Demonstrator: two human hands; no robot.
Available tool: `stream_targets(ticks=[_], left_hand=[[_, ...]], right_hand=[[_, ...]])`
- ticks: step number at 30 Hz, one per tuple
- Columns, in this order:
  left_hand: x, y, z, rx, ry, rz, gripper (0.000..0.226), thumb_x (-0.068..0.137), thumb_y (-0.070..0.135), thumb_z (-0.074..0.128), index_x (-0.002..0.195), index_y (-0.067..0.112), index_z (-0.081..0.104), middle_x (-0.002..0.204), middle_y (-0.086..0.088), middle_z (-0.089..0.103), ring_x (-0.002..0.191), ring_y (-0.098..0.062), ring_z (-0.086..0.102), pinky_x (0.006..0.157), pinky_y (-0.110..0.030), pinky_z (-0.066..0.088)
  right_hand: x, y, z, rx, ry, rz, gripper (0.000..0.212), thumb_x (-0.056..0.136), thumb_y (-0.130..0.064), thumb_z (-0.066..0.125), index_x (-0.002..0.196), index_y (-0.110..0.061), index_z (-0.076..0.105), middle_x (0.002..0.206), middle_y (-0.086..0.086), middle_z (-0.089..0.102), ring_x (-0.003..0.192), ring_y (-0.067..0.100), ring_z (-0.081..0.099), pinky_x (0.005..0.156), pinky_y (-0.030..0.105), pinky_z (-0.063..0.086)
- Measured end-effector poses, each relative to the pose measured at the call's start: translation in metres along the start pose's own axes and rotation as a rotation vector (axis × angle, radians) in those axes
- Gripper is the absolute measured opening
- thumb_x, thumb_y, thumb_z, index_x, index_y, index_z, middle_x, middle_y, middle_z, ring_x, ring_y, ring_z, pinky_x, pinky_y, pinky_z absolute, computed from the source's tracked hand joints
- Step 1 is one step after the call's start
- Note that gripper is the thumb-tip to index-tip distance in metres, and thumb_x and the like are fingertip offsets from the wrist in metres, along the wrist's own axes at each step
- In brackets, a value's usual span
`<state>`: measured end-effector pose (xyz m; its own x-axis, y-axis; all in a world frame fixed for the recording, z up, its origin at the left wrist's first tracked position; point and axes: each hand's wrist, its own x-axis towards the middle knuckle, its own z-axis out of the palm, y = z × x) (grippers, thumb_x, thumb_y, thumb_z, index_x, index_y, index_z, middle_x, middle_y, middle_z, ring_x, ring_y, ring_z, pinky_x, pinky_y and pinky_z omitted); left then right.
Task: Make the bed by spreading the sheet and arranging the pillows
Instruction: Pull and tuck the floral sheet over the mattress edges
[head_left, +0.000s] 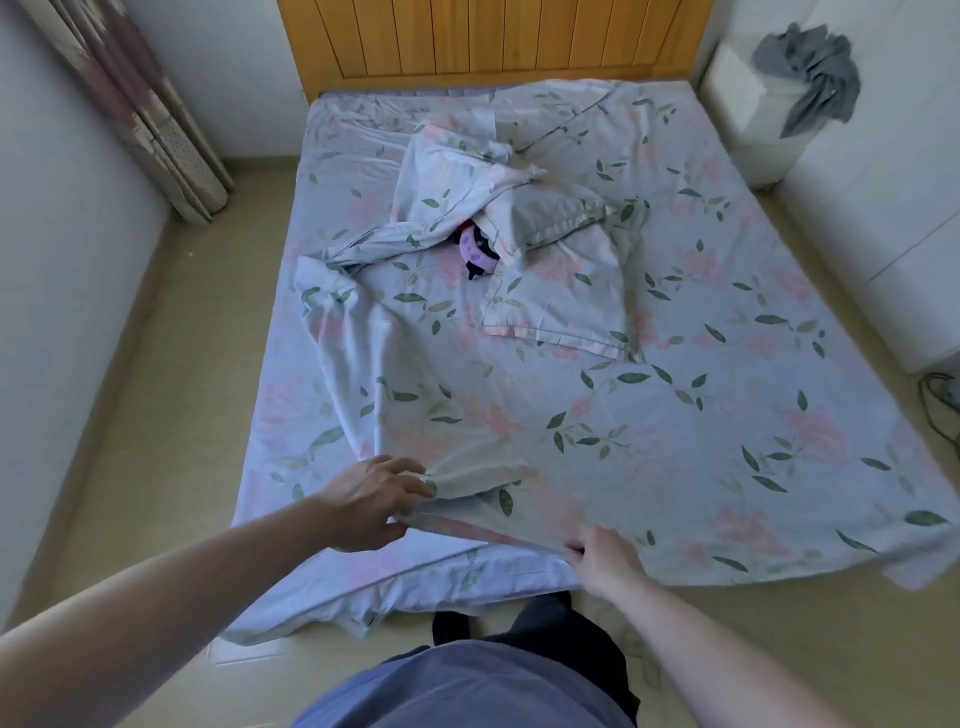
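At the foot of a low bed, seen from a camera on the person's head looking down, two bare arms reach forward over a floral sheet. On the far left a patterned curtain (156, 109) hangs against the wall. The left hand (371, 501) grips a bunched fold of the top sheet (675, 395) near the foot edge, fingers curled around the cloth. Just to its right, the right hand (605, 558) pinches the same sheet's hem between thumb and curled fingers.

The sheet lies fairly flat over the right half of the mattress, but on the left it is rucked up and twisted, leaving the under layer (291, 395) showing. Towards the middle, a pillow (561, 301) in matching fabric lies skewed, and a second pillow (467, 171), crumpled, sits just behind it near the wooden headboard (488, 41). A small purple toy (477, 252) peeks out between them. On the far right, a grey cloth (810, 78) is draped on a white cabinet (753, 119).

The job looks less than half done: the left side wants pulling straight, and neither pillow is yet at the headboard.
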<state>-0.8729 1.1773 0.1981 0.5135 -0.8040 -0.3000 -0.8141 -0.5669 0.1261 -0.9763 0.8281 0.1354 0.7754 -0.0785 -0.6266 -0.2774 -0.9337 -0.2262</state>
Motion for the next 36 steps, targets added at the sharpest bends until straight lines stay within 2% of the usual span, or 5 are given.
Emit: stream_targets(ticks=[5,14,23,28,36], left_hand=[[0.010,0.024,-0.004,0.056,-0.194,-0.050,0.024,0.085,0.035,0.048,0.085,0.024,0.070,0.090,0.004,0.069,0.101,-0.019,0.060,0.095,-0.032,0.044],[-0.011,0.010,0.018,0.183,-0.300,-0.315,0.036,0.092,0.013,0.047,0.124,0.028,0.052,0.124,0.005,0.059,0.116,-0.021,0.055,0.094,-0.031,0.040],[-0.033,0.025,0.009,-0.110,0.174,-0.382,0.020,0.088,0.019,0.057,0.101,0.030,0.069,0.087,0.008,0.069,0.072,-0.028,0.064,0.061,-0.030,0.035],[-0.043,0.039,0.009,-0.104,0.210,-0.401,0.014,0.088,0.023,0.058,0.096,0.028,0.068,0.079,0.007,0.068,0.064,-0.028,0.061,0.054,-0.030,0.033],[-0.072,0.016,0.024,0.061,-0.245,-0.499,0.029,0.096,0.023,0.051,0.121,0.033,0.062,0.118,0.003,0.051,0.103,-0.023,0.057,0.080,-0.035,0.045]], right_hand=[[-0.015,0.011,0.015,-0.007,-0.032,0.034,0.043,0.095,-0.031,0.056,0.056,-0.017,0.045,0.056,-0.001,0.045,0.061,0.022,0.047,0.047,0.027,0.027],[-0.043,0.009,0.043,0.031,-0.028,0.105,0.041,0.098,-0.039,0.058,0.064,-0.018,0.052,0.062,-0.004,0.050,0.065,0.022,0.054,0.051,0.030,0.033],[-0.033,-0.074,0.030,0.195,-0.027,-0.157,0.073,0.090,-0.040,0.067,0.153,-0.021,0.035,0.152,-0.003,0.043,0.138,0.022,0.041,0.109,0.035,0.041],[-0.036,-0.143,0.021,0.308,0.128,-0.356,0.011,0.096,-0.026,0.060,0.102,-0.020,0.067,0.091,-0.002,0.068,0.084,0.021,0.062,0.063,0.032,0.044],[-0.046,-0.145,0.028,0.183,0.060,-0.453,0.025,0.096,-0.025,0.057,0.075,-0.014,0.064,0.070,0.002,0.063,0.067,0.022,0.057,0.058,0.035,0.043]])
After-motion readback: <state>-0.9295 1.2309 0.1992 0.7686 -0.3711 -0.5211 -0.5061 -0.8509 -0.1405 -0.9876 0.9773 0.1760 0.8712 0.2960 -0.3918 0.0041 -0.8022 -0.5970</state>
